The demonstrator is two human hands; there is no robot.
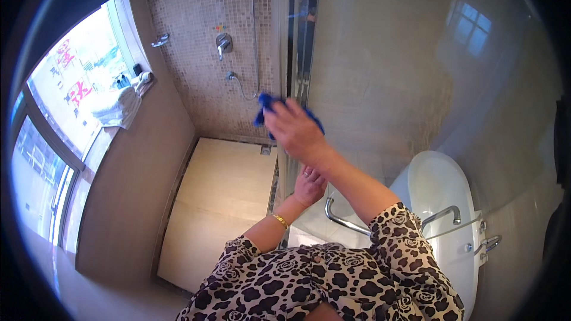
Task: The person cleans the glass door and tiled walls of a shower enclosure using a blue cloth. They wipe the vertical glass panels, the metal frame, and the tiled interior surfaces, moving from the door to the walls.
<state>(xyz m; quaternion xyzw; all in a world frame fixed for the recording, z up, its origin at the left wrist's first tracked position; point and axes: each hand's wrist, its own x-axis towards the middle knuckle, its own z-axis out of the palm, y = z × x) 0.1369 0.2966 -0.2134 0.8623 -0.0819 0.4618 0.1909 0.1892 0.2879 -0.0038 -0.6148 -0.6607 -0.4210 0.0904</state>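
Note:
A blue cloth (267, 99) is bunched under my right hand (296, 130), slightly blurred, with blue showing on both sides of the fingers. This hand is raised by the metal-framed edge of a clear glass shower panel (370, 67). Below it, my left hand (309, 186) has curled fingers and wears a ring. It is close to the lower part of the glass edge, its fingertips partly covered by my right forearm. Whether it grips the edge is unclear. A curved chrome handle (345, 222) is right of my left hand.
The pale shower floor (218, 196) lies left, with a drain (266, 150) in its corner. A shower mixer (224, 43) and hose (253, 31) are on the mosaic wall. White towels (117, 106) rest on the windowsill. At right stands a white bathtub (439, 174) with a chrome spout (446, 214).

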